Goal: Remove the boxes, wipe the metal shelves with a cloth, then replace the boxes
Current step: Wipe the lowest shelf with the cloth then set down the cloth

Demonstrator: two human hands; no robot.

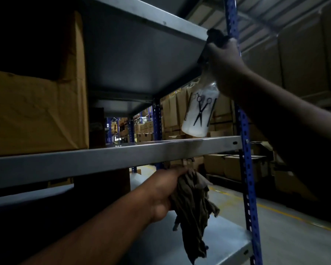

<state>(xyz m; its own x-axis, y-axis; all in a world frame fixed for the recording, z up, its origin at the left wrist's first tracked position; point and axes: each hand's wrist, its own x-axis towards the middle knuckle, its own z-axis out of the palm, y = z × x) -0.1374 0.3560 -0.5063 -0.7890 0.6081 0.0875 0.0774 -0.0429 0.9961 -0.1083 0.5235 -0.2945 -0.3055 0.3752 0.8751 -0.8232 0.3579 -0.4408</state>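
Wiping step in hand, by the look of it: right hand [225,67] at upper right curled round the neck of a spray bottle [200,113] held over the middle shelf [111,159], left hand [164,194] at lower centre gripping a bunched cloth [193,211] just below that shelf's front edge. Next, probably a spray, then the cloth up onto the bare right part. Still one box [36,111] on the shelf at left; trigger finger hidden, dim light blurring the rest.

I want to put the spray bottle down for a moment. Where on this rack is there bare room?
The middle shelf is bare from the cardboard box rightward to the blue upright. The lower shelf is bare beneath the cloth hanging from the left hand. The left end is crowded with the box. The right hand holds the spray bottle.
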